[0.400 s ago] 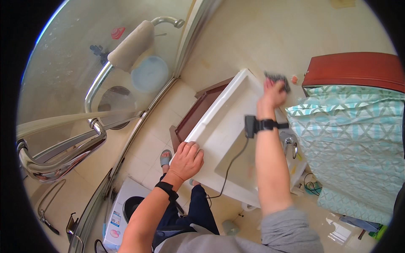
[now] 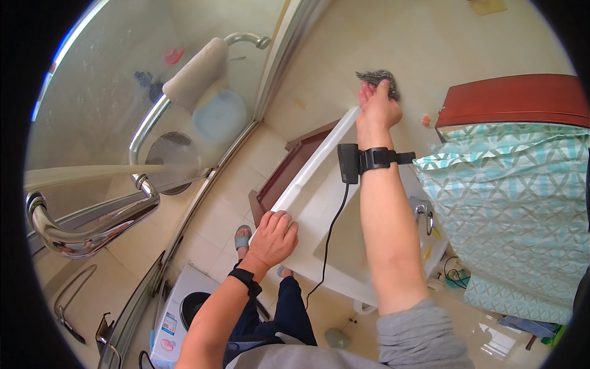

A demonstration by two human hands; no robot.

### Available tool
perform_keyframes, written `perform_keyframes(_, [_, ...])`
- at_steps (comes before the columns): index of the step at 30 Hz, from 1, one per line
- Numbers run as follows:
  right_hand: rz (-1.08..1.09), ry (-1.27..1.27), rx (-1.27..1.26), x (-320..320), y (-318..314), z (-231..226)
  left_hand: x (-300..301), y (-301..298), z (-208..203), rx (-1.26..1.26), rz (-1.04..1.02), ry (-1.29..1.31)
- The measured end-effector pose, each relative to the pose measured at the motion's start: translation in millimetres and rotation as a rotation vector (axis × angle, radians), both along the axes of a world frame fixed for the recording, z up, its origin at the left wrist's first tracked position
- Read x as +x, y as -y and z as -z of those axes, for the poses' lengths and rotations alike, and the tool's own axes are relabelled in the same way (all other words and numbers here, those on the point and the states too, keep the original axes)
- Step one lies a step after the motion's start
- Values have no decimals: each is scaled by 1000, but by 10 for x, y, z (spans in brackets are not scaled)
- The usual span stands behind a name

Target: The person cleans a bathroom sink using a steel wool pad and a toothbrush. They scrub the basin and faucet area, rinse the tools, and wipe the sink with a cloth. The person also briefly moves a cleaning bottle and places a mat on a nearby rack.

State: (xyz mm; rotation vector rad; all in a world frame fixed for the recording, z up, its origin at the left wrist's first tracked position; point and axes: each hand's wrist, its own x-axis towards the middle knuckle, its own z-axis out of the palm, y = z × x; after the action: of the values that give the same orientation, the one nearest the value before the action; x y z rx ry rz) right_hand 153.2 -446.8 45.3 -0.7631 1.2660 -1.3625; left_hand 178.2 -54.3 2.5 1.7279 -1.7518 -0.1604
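Observation:
My right hand [image 2: 379,111] presses a dark grey scouring pad [image 2: 382,80] with pale flecks against the cream wall [image 2: 332,67], past the far corner of a white sink [image 2: 304,200]. Its fingertips and thumb are on the pad, which they partly cover. My left hand [image 2: 274,237] is curled over the sink's near left rim; the fingertips are partly hidden. Beneath my right forearm lies the basin, with a chrome faucet [image 2: 424,215] at its right side. A black strap with a small box [image 2: 349,164] sits on my right wrist, and its cable hangs across the sink.
A glass shower door with a chrome handle [image 2: 147,132] is on the left. To the right, a patterned curtain [image 2: 504,209] hangs below a red-brown panel [image 2: 513,101]. A brown cabinet door [image 2: 289,163] stands beyond the sink's left edge. A white washing machine [image 2: 178,313] is at lower left.
My right hand has moved the scouring pad up and to the left along the wall. My left hand stays on the sink rim.

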Motion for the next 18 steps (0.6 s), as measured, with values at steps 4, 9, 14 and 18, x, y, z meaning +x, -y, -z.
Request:
perform_keyframes(4, [-49,-206,190,-364,-146,192,24,-8,2,-6,-4,8])
perform_keyframes(9, [262,-485,330,-1566,-265,411,29,-18,15,21,-15,-59])
perform_keyframes(14, [248,-1517,-61,-2076,-385,394,21,-25,7,23,-19,-46])
perform_keyframes(18, [-5,-1513,-412,-1443,-535,562,12,1,25,0,-18,-28])
